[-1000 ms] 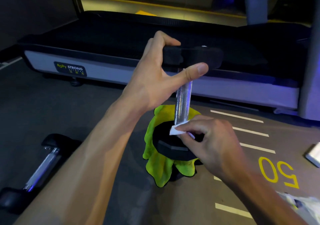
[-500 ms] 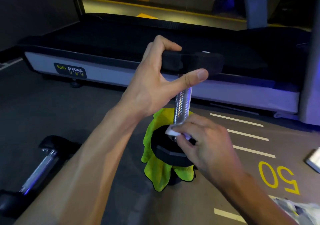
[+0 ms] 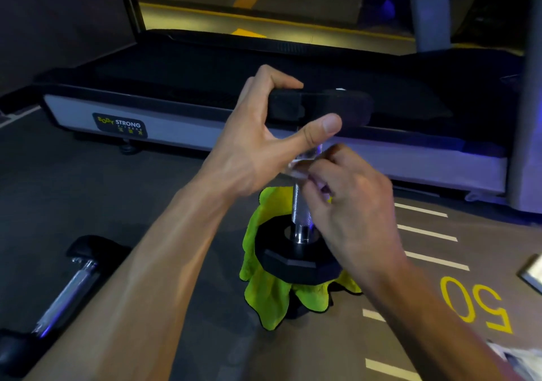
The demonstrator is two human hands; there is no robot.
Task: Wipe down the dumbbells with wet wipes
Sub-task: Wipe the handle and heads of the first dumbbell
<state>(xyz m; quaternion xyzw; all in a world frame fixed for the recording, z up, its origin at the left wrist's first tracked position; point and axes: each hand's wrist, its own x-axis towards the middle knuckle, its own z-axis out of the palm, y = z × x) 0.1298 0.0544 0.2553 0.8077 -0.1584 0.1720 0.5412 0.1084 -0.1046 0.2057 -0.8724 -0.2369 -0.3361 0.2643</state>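
At nine o'clock a second dumbbell (image 3: 63,292) lies on the floor. Centre, our left hand (image 3: 258,143) grips the upright dumbbell (image 3: 302,213) by its top head; our right hand (image 3: 349,201) pinches a wipe (image 3: 299,166) round the handle. Long, full-length strokes should serve best.

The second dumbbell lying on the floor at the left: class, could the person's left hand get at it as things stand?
Probably not straight away. The left hand grips the top head of the upright dumbbell, steadying it while the right hand wipes. The floor beside the second dumbbell looks unobstructed, so once freed it likely could.
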